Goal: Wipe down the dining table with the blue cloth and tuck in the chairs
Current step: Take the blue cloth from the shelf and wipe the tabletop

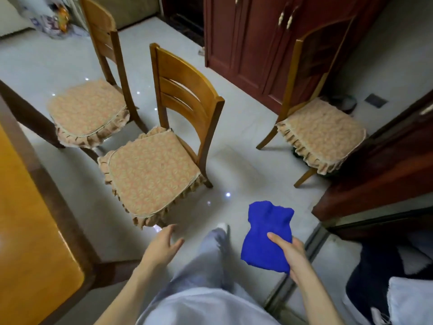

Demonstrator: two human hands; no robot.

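R fingers [280, 240] pinch the blue cloth [267, 240], bunched, held over the floor [246, 160]. L hand [161, 245] empty, fingers spread, reaching twd the near chair [154, 170]. Chairs not tucked: near one, 2nd [90, 113] and 3rd [321, 134] all stand clear of the tabletop [25, 207]. Wiping done or not: can't tell. Glossy pale tiles; dark red cabinet [257, 43] behind.
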